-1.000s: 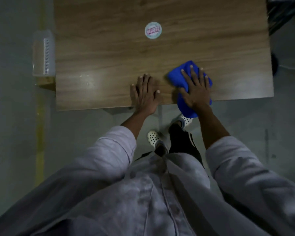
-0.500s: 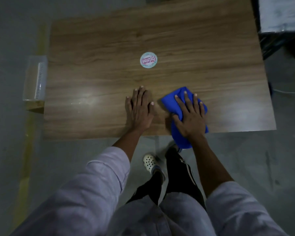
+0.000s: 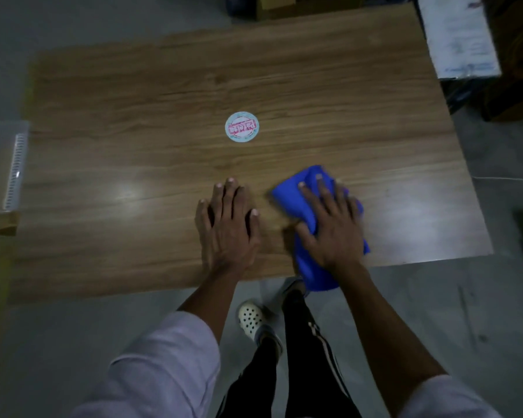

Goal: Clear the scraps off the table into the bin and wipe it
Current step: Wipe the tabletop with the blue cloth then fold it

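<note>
A wooden table (image 3: 163, 86) fills the upper part of the head view. Near its front edge lies a blue cloth (image 3: 310, 273), and one end of it hangs over that edge. My right hand (image 3: 329, 227) presses flat on the cloth with straight, spread fingers. Just to the left, my left hand (image 3: 227, 224) rests palm-down on the bare wood and holds nothing. A round white sticker (image 3: 242, 127) with red print sits at the table's centre. No scraps show on the tabletop.
A clear plastic container (image 3: 8, 167) stands off the table's left edge, above a small wooden piece (image 3: 0, 223). A white box (image 3: 456, 37) and dark items sit past the far right corner. My feet (image 3: 251, 319) stand on the grey floor below the front edge.
My right hand has slid the blue cloth a little to the right along the front edge. The left hand has stayed flat in place. The camera has tilted up, showing more of the table.
</note>
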Demonstrator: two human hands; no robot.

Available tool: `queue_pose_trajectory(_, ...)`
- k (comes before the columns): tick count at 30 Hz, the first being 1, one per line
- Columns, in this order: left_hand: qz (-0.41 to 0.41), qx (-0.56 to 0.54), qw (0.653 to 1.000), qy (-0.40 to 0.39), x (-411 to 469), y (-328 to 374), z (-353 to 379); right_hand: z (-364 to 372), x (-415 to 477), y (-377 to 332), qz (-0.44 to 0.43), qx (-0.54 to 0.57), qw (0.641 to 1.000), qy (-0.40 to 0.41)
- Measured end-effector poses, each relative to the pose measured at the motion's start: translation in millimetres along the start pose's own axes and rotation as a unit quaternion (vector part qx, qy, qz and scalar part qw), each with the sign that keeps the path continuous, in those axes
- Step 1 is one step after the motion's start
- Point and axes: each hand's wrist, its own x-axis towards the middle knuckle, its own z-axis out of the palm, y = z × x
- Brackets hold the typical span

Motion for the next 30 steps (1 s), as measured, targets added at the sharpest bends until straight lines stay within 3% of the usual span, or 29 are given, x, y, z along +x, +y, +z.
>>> queue_pose_trajectory(3,-0.001,0.002,1.000,0.012,-0.7,-0.6,1.8,3.6,2.3,-8.1,0.242,0.000,0.967,0.074)
queue_pose_trajectory(5,0.003,0.000,1.000,0.021,-0.9,-1.4,2.4,11.6,1.7,-38.8,0.288,-0.005,0.953,0.089)
queue_pose_trajectory(6,0.005,-0.013,0.999,0.030,-0.9,-2.1,1.9,14.9,-2.5,-54.8,0.259,-0.004,0.962,0.083)
queue_pose_trajectory(9,0.001,-0.119,0.990,0.073,-2.5,-6.0,1.9,22.9,-30.5,-85.4,0.052,0.001,0.998,0.021)
queue_pose_trajectory(12,0.000,-0.173,0.980,0.098,-3.2,-9.2,4.9,19.6,-53.1,-66.2,-0.060,-0.003,0.998,-0.001)
queue_pose_trajectory(15,0.017,-0.145,0.984,0.103,-5.1,-7.8,7.4,4.3,-57.0,-22.0,-0.038,-0.025,0.999,-0.002)
queue_pose_trajectory(18,0.024,-0.143,0.984,0.107,-5.6,-5.0,7.8,-2.1,-46.0,-0.9,0.092,-0.025,0.995,0.018)
queue_pose_trajectory(21,0.015,-0.146,0.983,0.108,-6.0,-6.8,8.4,12.0,-28.1,-39.3,0.225,-0.016,0.972,0.067)
queue_pose_trajectory(23,0.013,-0.154,0.982,0.105,-8.3,-11.3,5.9,22.4,-20.9,-76.4,0.180,-0.001,0.982,0.052)
queue_pose_trajectory(27,0.022,-0.176,0.980,0.090,-12.7,-11.3,0.9,22.9,-36.7,-77.9,-0.079,0.010,0.997,-0.023)
queue_pose_trajectory(28,0.029,-0.166,0.982,0.089,-12.4,-9.8,1.3,18.7,-39.2,-57.0,-0.088,0.012,0.996,-0.021)
queue_pose_trajectory(30,0.042,-0.144,0.985,0.085,-12.6,-7.9,4.9,6.6,-48.1,-8.6,-0.007,-0.002,1.000,-0.003)
